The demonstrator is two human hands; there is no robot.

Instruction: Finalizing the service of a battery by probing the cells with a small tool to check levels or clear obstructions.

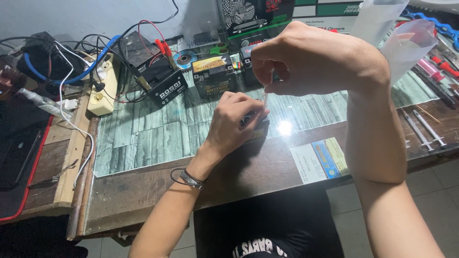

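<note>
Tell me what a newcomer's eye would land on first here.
First, the two bare hands at the centre of the glass-topped table: the left hand grips a small black battery, while the right hand pinches a thin clear tube straight above it. Next, two more black batteries at the back, one with red clip leads, beside a tangle of cables and a cream power strip on the left.

We are seeing a bench (pixel 143 191) of worn, matt brown wood, partly overlaid with a glossy sheet (pixel 143 134) that is throwing back a bright glare. The small battery (pixel 258 128) under our left hand (pixel 234 124) is looking like black, smooth plastic. Our right hand (pixel 306 59) is pinching a thin clear plastic tube (pixel 264 100). The syringes (pixel 423 129) are showing clear plastic, the card (pixel 320 160) glossy paper, and the bracelet (pixel 191 179) is gleaming like metal.
</note>
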